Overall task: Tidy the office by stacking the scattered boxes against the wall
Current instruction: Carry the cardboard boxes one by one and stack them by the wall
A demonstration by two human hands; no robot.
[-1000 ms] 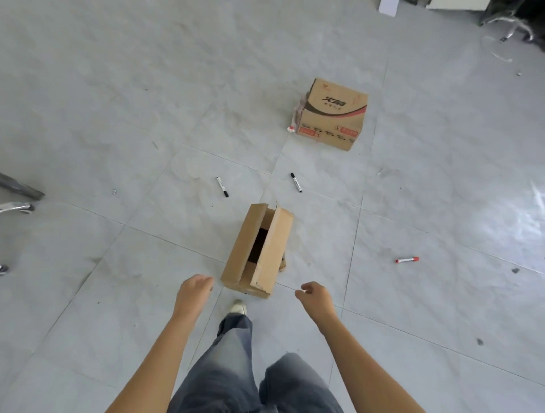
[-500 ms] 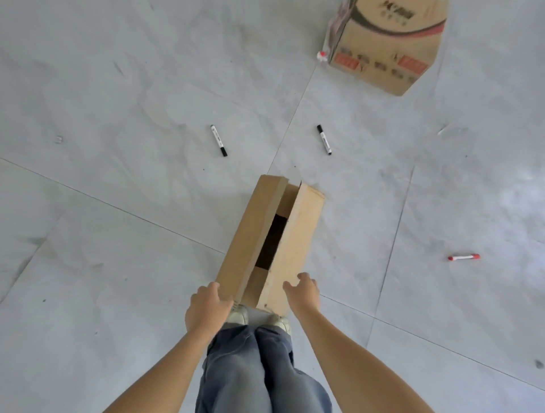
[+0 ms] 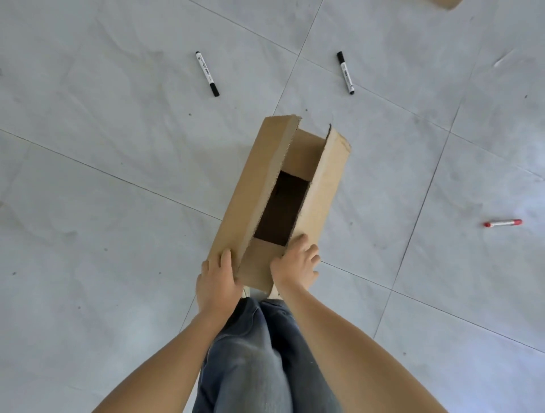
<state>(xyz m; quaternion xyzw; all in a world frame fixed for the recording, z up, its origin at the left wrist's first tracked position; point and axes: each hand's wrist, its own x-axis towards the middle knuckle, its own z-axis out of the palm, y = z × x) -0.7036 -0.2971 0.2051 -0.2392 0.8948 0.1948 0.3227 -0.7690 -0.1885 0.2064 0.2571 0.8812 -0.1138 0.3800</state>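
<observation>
A plain brown cardboard box [image 3: 256, 188] stands on the grey tiled floor right in front of me, its long top flaps part open over a dark inside. My left hand [image 3: 216, 280] grips the near end of the left flap, thumb on top. My right hand [image 3: 296, 262] holds the near end of the right flap, fingers curled over its edge. A corner of a second, printed box [image 3: 443, 3] shows at the top edge.
Two black markers [image 3: 207, 73] [image 3: 345, 72] lie on the floor beyond the box. A red marker [image 3: 502, 223] lies to the right. My jeans-clad legs [image 3: 259, 353] and shoes are directly below the box.
I have bent down and closed in on the plain box. Both hands, which hung free a second ago, have taken hold of its near flap ends. The printed box has slid almost out of view.
</observation>
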